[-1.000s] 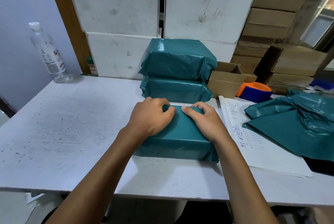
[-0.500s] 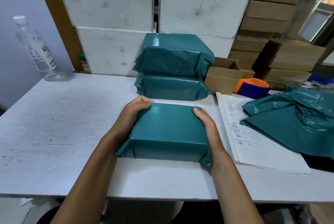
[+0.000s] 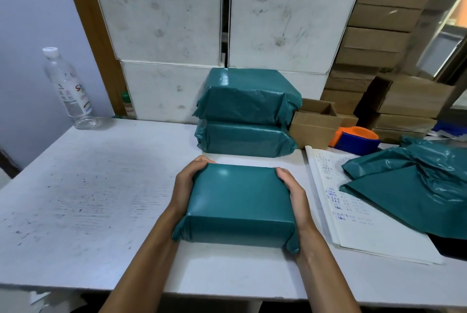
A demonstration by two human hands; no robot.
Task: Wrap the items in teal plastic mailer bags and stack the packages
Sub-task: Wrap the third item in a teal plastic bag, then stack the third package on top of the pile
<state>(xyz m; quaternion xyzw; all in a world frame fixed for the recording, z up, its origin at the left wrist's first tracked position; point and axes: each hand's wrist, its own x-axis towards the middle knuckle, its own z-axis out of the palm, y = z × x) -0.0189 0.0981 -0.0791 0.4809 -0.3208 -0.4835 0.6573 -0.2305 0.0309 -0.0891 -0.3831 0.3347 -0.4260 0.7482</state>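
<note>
A wrapped teal package (image 3: 237, 201) sits in front of me over the white table (image 3: 96, 186). My left hand (image 3: 185, 186) grips its left side and my right hand (image 3: 294, 192) grips its right side, fingers curled over the far corners. Behind it, two wrapped teal packages stand stacked: the upper package (image 3: 246, 95) on the lower package (image 3: 246, 139), against white boxes. Loose teal mailer bags (image 3: 409, 186) lie in a heap at the right.
A notebook with handwriting (image 3: 353, 211) lies open right of the package, partly under the bags. An orange and blue tape dispenser (image 3: 356, 139) and an open cardboard box (image 3: 316, 123) sit behind it. A clear water bottle (image 3: 67, 87) stands at the far left. Stacked cartons (image 3: 384, 34) fill the right.
My hands moved from the top of the package to its two sides. The package now appears lifted slightly and its smooth face is up.
</note>
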